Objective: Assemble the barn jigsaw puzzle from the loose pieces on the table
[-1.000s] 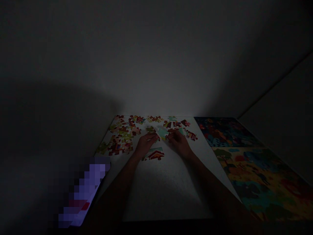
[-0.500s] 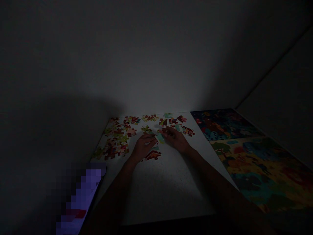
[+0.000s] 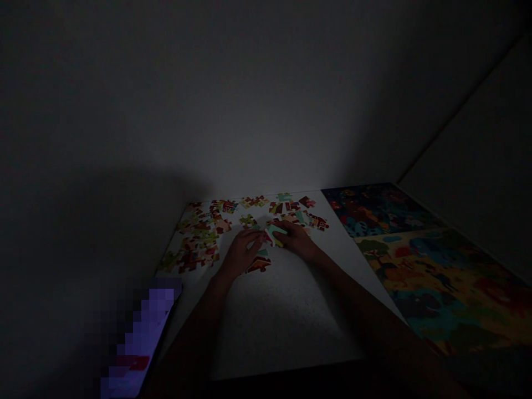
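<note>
In dim light both my hands meet over a white table. My left hand and my right hand both pinch a pale green puzzle piece held between their fingertips. Just below the hands lies a small joined cluster of red and teal pieces. Several loose coloured puzzle pieces are scattered to the left and behind the hands.
Two finished colourful puzzle pictures lie side by side along the table's right side. A blurred purple box sits at the table's near left corner. A plain wall rises directly behind the table.
My hands have drawn slightly closer together and nearer to me, now both gripping the pale green piece. The view shifted a little.
</note>
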### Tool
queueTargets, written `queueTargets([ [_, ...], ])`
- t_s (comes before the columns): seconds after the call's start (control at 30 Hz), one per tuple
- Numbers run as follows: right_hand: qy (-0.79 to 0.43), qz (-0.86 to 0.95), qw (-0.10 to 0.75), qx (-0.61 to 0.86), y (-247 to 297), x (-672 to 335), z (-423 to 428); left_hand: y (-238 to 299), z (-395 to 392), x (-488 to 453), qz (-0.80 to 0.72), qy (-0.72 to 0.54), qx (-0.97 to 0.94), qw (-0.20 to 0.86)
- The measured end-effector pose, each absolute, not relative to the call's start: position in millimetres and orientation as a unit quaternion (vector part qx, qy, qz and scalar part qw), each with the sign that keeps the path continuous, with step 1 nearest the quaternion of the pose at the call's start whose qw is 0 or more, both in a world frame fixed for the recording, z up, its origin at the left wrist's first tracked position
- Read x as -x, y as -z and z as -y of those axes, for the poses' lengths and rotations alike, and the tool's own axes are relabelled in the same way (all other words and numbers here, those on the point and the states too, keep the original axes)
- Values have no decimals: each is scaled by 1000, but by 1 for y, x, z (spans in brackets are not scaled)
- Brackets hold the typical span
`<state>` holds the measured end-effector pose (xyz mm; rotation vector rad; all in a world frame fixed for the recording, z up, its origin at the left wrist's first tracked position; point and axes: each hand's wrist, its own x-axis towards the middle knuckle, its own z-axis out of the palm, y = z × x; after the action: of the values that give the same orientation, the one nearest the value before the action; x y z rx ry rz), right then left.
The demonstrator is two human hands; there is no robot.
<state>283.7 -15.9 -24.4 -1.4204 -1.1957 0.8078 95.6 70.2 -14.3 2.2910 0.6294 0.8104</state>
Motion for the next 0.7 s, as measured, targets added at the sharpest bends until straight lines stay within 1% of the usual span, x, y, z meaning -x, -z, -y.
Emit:
queueTargets([
  [0.27,-317,505,515,615,16,-300,17,16,-73,-85,-226,-300,-887,269],
  [0.47,-301,516,525,606,14,-298,19,10,-77,-80,-225,-282,-905,225],
  [0.7,-321,527,506,603,15,-297,21,4,-58,-65,-248,-237,-923,172],
])
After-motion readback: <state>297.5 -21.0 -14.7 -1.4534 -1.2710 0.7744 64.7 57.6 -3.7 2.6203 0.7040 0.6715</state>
